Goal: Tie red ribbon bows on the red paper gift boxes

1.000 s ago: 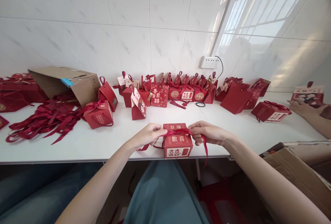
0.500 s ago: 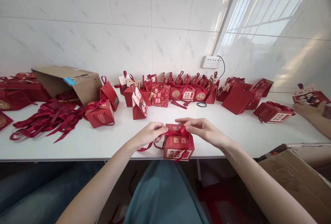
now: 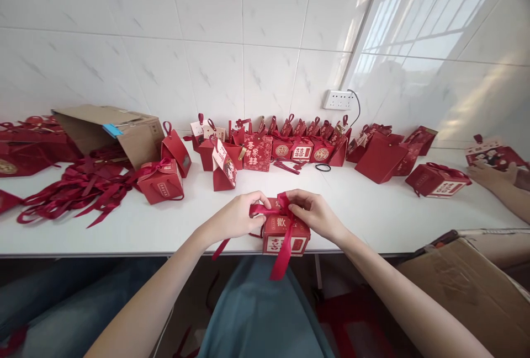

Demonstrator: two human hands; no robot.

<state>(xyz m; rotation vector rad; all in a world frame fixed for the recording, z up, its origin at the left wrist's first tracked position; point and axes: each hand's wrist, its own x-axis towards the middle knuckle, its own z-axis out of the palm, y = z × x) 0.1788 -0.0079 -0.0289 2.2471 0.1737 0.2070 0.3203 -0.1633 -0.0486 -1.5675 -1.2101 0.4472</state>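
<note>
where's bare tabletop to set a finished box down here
Bare table lies between the right hand and the boxes at right; also between the left hand and the ribbon pile. The back row is crowded.

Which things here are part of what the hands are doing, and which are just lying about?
In hand:
left hand
right hand
ribbon
red box

Lying about:
cardboard carton
loose ribbon pile
finished boxes
hair tie

it looked like a small home-style packing workroom: a long white surface (image 3: 372, 214) against white marble-look tiled walls (image 3: 207, 43) carried rows of red paper gift boxes (image 3: 290, 148), a heap of dark red satin ribbons (image 3: 74, 190), and an open brown cardboard carton (image 3: 111, 132).
</note>
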